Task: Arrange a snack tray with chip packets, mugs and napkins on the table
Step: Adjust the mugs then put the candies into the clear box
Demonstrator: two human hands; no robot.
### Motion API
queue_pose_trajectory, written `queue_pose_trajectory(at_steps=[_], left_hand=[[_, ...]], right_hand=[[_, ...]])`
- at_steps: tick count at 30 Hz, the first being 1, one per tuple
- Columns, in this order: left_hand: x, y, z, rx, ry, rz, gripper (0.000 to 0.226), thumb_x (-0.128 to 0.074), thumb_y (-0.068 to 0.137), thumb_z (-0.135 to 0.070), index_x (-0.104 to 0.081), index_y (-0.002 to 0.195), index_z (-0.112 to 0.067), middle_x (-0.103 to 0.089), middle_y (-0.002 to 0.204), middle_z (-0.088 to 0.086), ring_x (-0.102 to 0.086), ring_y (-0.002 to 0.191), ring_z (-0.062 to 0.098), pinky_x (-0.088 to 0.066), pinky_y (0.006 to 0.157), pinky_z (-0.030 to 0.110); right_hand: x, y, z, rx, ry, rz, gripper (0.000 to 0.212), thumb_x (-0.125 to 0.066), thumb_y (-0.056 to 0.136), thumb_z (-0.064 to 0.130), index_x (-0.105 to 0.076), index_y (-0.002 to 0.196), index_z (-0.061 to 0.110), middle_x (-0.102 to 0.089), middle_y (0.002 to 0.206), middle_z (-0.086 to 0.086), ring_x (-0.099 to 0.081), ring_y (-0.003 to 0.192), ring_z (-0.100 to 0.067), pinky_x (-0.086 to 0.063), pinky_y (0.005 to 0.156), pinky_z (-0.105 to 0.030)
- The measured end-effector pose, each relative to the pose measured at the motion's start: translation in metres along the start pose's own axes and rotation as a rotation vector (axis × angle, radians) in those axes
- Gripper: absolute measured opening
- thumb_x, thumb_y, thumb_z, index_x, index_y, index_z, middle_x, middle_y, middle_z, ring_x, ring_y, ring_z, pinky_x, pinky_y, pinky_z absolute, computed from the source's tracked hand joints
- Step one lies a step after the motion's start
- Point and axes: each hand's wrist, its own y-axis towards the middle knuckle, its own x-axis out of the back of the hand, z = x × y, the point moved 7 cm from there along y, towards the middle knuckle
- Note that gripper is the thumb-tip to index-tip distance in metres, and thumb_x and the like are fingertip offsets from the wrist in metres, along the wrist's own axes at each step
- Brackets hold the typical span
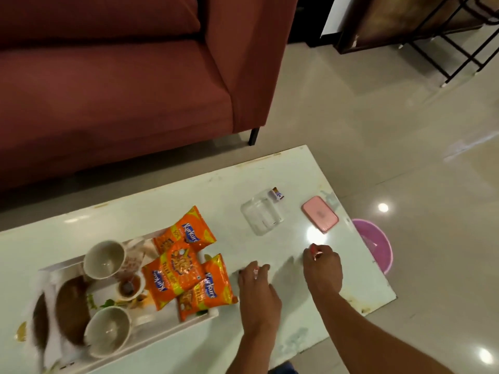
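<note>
Fingers of both hands, left hand (258,288) and right hand (322,267), loosely curled on bare table (297,190), gripping nothing; tray (208,315) with chip packets (186,268), mugs (104,259), napkins (50,344) sits left; probably just square it.

"Kurkure" logo on three orange chip packets (186,263), tray's 3 o'clock end, other print too blurred

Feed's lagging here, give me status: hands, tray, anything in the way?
Left hand and right hand empty, over bare table. Tray loaded: three chip packets, mugs, napkins. Glass ashtray beyond, clear of hands.
</note>
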Motion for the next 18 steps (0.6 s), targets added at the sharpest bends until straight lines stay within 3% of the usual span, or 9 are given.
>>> queue_pose_trajectory(at_steps=[3,9,14,18], left_hand=[[-0.014,0.004,0.006,0.077,0.089,-0.094,0.063,-0.071,0.078,0.009,-0.063,0.132,-0.02,-0.049,0.148,0.008,-0.041,0.139,0.027,-0.05,0.101,0.036],[-0.024,0.017,0.015,0.227,0.19,-0.168,0.068,-0.076,0.055,0.021,-0.072,0.114,-0.013,-0.063,0.131,0.015,-0.057,0.121,0.039,-0.054,0.089,0.049],[-0.022,0.027,0.021,0.226,0.226,-0.208,0.05,-0.075,0.066,0.015,-0.076,0.104,-0.017,-0.068,0.112,0.008,-0.06,0.103,0.031,-0.053,0.087,0.043],[-0.02,0.031,0.018,0.3,0.094,-0.257,0.024,-0.075,0.085,-0.006,-0.076,0.106,-0.018,-0.073,0.105,0.007,-0.063,0.098,0.025,-0.052,0.084,0.035]], right_hand=[[-0.016,0.024,-0.008,0.026,-0.048,0.063,0.045,-0.062,0.092,0.039,-0.059,0.132,0.019,-0.055,0.126,-0.013,-0.059,0.114,-0.037,-0.046,0.08,-0.041],[-0.032,0.039,-0.013,0.134,-0.087,0.111,0.025,-0.057,0.097,0.024,-0.062,0.12,0.017,-0.055,0.117,-0.011,-0.062,0.1,-0.036,-0.044,0.073,-0.035],[-0.021,0.036,0.031,0.341,0.104,0.113,0.018,-0.07,0.093,0.02,-0.069,0.111,0.017,-0.064,0.108,-0.004,-0.067,0.085,-0.015,-0.046,0.075,-0.026],[-0.013,0.029,0.104,0.623,0.278,0.113,0.023,-0.077,0.087,0.018,-0.07,0.11,0.021,-0.063,0.102,0.007,-0.064,0.085,0.003,-0.044,0.07,-0.004]])
